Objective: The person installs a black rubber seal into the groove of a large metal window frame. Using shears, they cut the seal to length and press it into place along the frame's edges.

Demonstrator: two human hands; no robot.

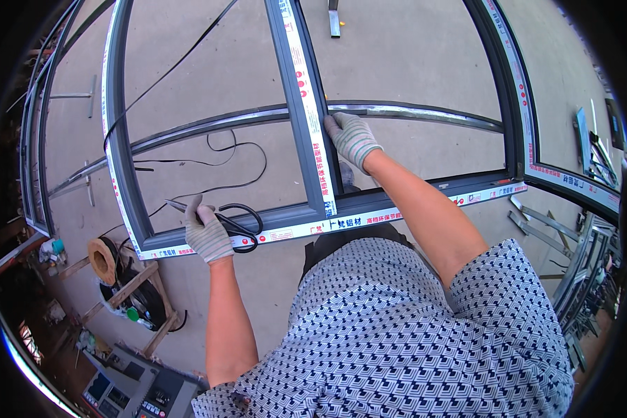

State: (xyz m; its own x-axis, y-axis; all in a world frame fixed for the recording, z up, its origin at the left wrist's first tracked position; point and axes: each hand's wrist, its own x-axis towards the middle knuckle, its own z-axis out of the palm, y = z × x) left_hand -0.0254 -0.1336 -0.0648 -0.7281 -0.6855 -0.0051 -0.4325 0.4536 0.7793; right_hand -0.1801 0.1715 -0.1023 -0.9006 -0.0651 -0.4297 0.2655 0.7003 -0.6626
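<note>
A grey window frame (pixel 292 214) with printed white film along its faces lies in front of the person, its near rail just beyond the patterned shirt (pixel 397 313). A middle bar (pixel 306 111) runs from near to far between its left and right openings.

The left hand (pixel 209 233), in a striped glove, is closed around scissors (pixel 248 245) at the near rail, towards the left corner; the black looped handles stick out to the right and the pointed end to the left. The right hand (pixel 354 141), gloved alike, rests at the right edge of the middle bar, its fingers bent and close together; whether they pinch anything cannot be told.

A thin black strip (pixel 181 59) slants across the left opening and over the left side rail. A black cord (pixel 265 157) loops on the grey floor (pixel 418 70) seen through that opening. Near left are a tan spool (pixel 102 261), a wooden rack (pixel 129 284) and a grey machine (pixel 129 383); metal profiles (pixel 582 261) lie to the right.
</note>
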